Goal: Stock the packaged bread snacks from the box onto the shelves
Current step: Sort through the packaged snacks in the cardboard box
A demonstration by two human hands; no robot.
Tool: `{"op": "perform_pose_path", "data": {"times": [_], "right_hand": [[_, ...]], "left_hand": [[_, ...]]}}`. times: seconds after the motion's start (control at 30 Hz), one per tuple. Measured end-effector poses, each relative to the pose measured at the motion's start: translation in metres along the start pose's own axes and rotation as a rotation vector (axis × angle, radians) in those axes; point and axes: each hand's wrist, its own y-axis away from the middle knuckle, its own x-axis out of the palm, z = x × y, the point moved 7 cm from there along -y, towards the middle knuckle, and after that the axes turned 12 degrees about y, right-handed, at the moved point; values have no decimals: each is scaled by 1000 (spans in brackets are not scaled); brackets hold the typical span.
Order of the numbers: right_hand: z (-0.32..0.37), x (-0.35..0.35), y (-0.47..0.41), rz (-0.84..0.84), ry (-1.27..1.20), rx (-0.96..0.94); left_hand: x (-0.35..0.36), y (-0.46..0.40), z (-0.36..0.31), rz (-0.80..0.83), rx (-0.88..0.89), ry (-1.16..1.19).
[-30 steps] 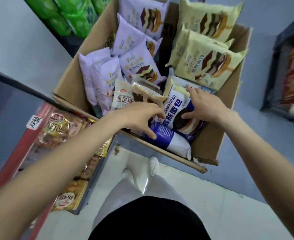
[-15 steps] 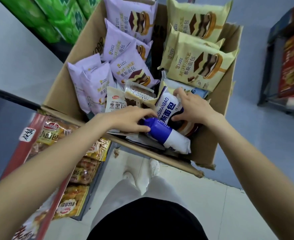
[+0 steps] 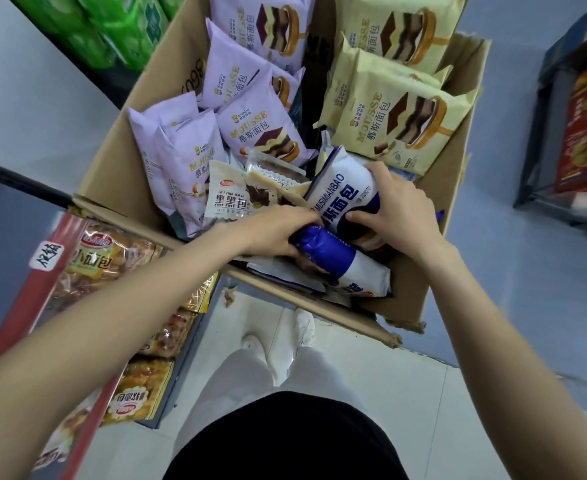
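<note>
A person stands over a big cardboard box [image 3: 119, 174] full of packaged bread snacks. The right hand [image 3: 394, 216] holds a white and blue bread pack [image 3: 342, 188] near the middle of the box, with the fingers curled over its far right side and the thumb pressing on its front. The left hand [image 3: 278, 232] grips a second white and blue pack [image 3: 340, 265] that lies at the near edge of the box, with the fingers wrapped over its blue end. Both hands are holding packs, so neither one is free. To the far left in the box stand purple mousse bread packs [image 3: 195, 161], and to the far right lie yellow mousse bread packs [image 3: 399, 126]. A small cream pack with black writing [image 3: 228, 199] sits between the purple packs and the left hand. On the left, a shelf [image 3: 18, 299] with a red edge already has golden bread bags [image 3: 112, 268] on it. These packs look light and puffy, like little pillows with air inside. The wrapper looks smooth and shiny, so it may slip. The bread inside is likely soft and would squash if squeezed hard. I think it is best to hold each pack gently round its fat middle, not by the thin crimped ends.
</note>
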Motion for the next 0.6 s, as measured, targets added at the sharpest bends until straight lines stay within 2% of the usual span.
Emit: {"op": "perform_pose_path", "data": {"times": [0.07, 0.17, 0.27, 0.37, 0.47, 0.6], "right_hand": [[7, -15, 7, -86, 45, -28], [26, -45, 18, -241, 117, -109], [47, -77, 25, -387, 39, -152], [75, -103, 25, -476, -131, -215], [115, -114, 23, -507, -193, -342], [184, -121, 21, -598, 2, -556]], "left_hand": [[-16, 11, -15, -110, 57, 83], [-47, 42, -40, -322, 114, 340], [-79, 85, -56, -542, 118, 376], [-99, 134, -53, -760, 5, 290], [-103, 186, -42, -989, -145, 383], [-93, 236, -36, -1229, -290, 492]]}}
